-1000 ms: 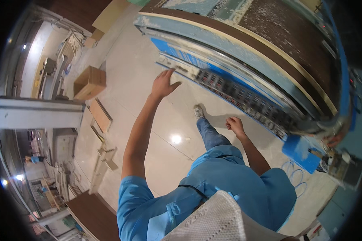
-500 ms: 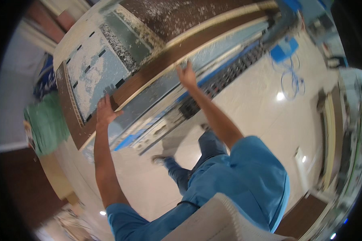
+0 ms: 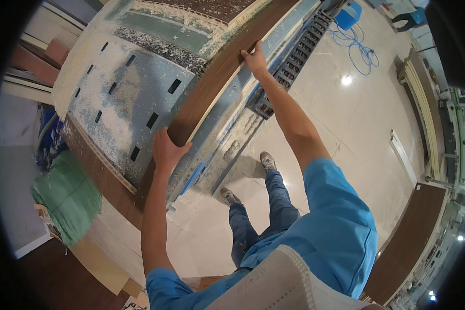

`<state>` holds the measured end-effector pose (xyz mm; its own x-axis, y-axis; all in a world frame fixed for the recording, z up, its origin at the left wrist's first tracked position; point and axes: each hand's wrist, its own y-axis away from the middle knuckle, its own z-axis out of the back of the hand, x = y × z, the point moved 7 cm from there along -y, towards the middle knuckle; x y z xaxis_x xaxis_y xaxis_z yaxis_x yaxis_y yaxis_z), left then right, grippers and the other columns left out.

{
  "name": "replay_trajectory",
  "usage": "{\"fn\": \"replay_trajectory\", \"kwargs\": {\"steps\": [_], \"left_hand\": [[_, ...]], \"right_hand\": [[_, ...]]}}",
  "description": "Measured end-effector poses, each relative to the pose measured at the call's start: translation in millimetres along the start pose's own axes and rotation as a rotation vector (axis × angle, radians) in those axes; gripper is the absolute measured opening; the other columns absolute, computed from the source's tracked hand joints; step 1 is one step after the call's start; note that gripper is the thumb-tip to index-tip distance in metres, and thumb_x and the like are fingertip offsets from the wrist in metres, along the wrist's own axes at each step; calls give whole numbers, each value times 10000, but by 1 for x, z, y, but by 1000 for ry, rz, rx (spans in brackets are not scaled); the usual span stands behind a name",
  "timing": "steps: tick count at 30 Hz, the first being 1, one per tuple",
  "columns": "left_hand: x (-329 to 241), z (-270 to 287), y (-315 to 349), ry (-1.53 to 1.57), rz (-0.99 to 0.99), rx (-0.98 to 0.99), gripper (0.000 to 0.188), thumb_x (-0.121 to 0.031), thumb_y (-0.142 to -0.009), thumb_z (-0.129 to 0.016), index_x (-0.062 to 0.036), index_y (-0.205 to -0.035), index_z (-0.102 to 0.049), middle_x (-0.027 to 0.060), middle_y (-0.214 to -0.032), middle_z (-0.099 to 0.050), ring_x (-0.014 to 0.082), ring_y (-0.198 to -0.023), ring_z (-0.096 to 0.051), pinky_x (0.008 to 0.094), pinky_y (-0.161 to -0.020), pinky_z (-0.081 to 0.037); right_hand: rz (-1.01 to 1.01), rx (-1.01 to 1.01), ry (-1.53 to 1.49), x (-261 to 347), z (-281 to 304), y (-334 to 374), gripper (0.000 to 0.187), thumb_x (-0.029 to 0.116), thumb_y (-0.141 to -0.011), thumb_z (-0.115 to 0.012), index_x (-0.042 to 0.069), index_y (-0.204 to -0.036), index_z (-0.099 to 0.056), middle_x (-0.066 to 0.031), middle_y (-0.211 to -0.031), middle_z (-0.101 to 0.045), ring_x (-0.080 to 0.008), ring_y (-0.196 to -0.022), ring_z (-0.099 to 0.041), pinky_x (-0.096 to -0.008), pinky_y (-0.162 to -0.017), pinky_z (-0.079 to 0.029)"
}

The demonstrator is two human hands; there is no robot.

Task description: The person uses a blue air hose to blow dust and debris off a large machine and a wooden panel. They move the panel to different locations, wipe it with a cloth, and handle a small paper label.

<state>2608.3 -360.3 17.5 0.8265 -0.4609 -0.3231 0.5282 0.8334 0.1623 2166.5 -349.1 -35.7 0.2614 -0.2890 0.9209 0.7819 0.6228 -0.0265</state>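
A long, narrow brown wood-grain board with a pale edge lies diagonally along the near side of a dust-strewn machine bed. My left hand grips its near end, with the thumb on the pale edge and the fingers partly hidden behind the board. Farther along, my right hand pinches the same board, fingertips on its brown face and thumb on the far side. Other brown board strips frame the left side of the bed, passing under my left forearm.
Black slots and pale shavings cover the bed. A black cable chain runs along its right side. Blue hose coils on the tiled floor near a blue box. Green cloth hangs at left; stacked boards stand at right. Another person is far right.
Both hands have moved right and closed on the board. Its near end now stands apart from the strip at the bed's left corner. My view has shifted too.
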Motion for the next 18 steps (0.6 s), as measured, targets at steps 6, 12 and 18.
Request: {"fn": "replay_trajectory", "kwargs": {"steps": [6, 12, 18], "left_hand": [[42, 25, 108, 39, 32, -4, 829, -381, -625, -881, -13, -1272, -515, 211, -1207, -569, 382, -1147, -551, 484, -958, -466], [113, 63, 263, 177, 135, 54, 837, -418, -589, -867, -2, -1241, -547, 194, -1186, -589, 371, -1114, -573, 446, -953, -470], [134, 57, 429, 302, 270, 320, 881, -432, -598, -857, -2, -1284, -511, 178, -1218, -564, 334, -1139, -571, 435, -954, -476]], "right_hand": [[34, 78, 285, -21, -4, 94, 674, 321, -935, -643, 59, -1493, -369, -156, -957, -714, -266, -812, -697, -392, -745, -546], [-243, 273, -359, -16, 29, 90, 387, 96, -977, -466, -6, -1339, -558, -139, -1256, -634, -201, -1074, -614, -317, -822, -522], [-528, 198, -757, 4, 43, 124, 268, 107, -890, -627, -39, -1111, -589, -160, -1092, -635, -301, -1030, -625, -461, -882, -555]]}}
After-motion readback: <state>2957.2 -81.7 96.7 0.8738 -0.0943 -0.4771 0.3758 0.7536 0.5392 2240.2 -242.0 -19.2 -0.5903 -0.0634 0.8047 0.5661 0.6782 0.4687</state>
